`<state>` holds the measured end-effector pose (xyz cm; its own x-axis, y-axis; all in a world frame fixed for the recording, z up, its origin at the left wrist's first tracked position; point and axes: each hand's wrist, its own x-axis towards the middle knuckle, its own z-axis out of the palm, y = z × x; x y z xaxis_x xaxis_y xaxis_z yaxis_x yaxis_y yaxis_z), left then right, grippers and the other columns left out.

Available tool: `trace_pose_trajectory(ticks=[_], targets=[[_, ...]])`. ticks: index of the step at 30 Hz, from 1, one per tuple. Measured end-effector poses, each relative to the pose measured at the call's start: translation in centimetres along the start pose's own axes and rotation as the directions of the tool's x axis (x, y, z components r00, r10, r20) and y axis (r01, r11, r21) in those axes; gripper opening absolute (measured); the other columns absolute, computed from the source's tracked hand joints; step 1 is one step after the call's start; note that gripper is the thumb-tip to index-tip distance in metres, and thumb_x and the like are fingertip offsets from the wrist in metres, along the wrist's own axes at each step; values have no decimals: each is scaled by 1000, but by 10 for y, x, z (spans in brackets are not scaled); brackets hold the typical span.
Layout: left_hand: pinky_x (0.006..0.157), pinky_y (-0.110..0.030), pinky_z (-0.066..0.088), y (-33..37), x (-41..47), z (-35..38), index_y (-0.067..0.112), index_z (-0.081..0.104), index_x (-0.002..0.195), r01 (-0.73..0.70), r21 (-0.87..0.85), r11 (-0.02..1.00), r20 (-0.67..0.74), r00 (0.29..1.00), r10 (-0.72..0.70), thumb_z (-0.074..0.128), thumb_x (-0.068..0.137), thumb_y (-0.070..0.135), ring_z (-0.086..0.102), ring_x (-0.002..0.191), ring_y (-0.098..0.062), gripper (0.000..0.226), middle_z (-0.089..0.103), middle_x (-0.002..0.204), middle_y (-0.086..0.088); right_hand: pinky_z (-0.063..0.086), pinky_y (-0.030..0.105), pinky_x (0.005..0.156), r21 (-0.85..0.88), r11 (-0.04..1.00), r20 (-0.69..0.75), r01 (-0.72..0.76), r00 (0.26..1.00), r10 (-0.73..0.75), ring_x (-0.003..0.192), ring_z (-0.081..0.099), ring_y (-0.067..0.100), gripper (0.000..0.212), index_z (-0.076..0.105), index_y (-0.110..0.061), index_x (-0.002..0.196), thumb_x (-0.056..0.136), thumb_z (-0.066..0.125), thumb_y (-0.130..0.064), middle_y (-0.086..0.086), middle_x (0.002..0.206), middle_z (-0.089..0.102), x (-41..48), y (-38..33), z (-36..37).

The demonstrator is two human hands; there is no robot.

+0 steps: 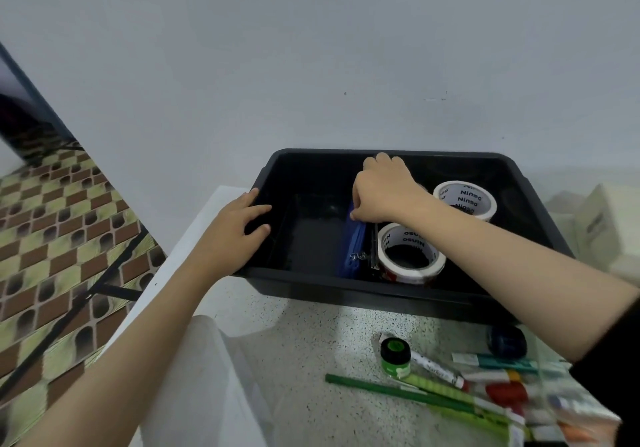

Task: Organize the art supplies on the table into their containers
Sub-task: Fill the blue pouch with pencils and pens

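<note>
A speckled white table top [311, 336] stands against a plain pale wall [311, 48], with brown-and-green patterned floor [52, 239] off to the left of it.

Nearest the camera, in front of the black rectangular plastic bin [346, 292], lie the loose supplies. There is one long green stick [398, 393] lying slantwise, and one small green paint jar with a black lid [395, 356]. There is also one white marker [438, 369] and one dark blue round object [506, 341]. A clear bag of tubes [540, 408] sits there too, too blurred to count.

The left hand [235, 235] rests on the bin's left rim, fingers spread and straight, some hanging over the inside wall.

Inside the bin, near its middle, one flat blue plastic case [353, 249] stands on its long edge. Its long axis runs from the bin's near wall toward its far wall. The right hand [384, 190] reaches down into the bin, its fingers curled onto the case's upper far end. The left hand is well apart from the case, left of it.

Two rolls of white tape printed "Ninso" lie flat in the bin's right half. The near tape roll [408, 230] is just right of the case, under the right wrist. The far tape roll [446, 190] is toward the far right corner.

Pale boxes [602, 225] sit right of the bin.
</note>
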<state>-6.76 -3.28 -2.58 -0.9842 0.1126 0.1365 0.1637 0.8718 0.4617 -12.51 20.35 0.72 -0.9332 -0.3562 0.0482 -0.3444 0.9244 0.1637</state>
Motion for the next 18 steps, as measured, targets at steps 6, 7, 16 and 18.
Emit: trace_pose_trajectory(ticks=[6,7,16,18], targets=[[112,-35,26,10,-2,-4,18,55,130,0,13,1000,-60,998,1,53,93,19,36,135,-20,37,42,145,-2,34,35,93,317,947,-8,51,999,-51,119,37,25,33,64,-33,116,90,51,-48,6,126,47,-30,10,-9],[108,-33,29,16,-4,-6,17,58,126,-18,0,1000,-117,993,17,54,93,16,42,130,-20,34,51,138,-2,34,35,94,374,925,-37,65,998,-55,118,37,24,33,62,-34,119,91,52,-46,5,125,47,-40,14,-11],[84,-4,36,122,-46,-3,29,65,109,-292,-174,941,-235,940,248,57,90,11,53,95,6,27,58,102,26,40,28,89,569,819,-210,74,976,58,98,48,3,37,54,-33,128,91,55,-34,-12,103,55,-179,78,0],[74,-1,37,152,-56,11,27,66,106,-362,-222,905,-201,926,321,58,89,9,54,87,9,26,60,98,22,40,23,76,586,810,-220,7,964,150,85,49,-4,40,48,-35,130,90,55,-33,-18,93,54,-214,93,8]])
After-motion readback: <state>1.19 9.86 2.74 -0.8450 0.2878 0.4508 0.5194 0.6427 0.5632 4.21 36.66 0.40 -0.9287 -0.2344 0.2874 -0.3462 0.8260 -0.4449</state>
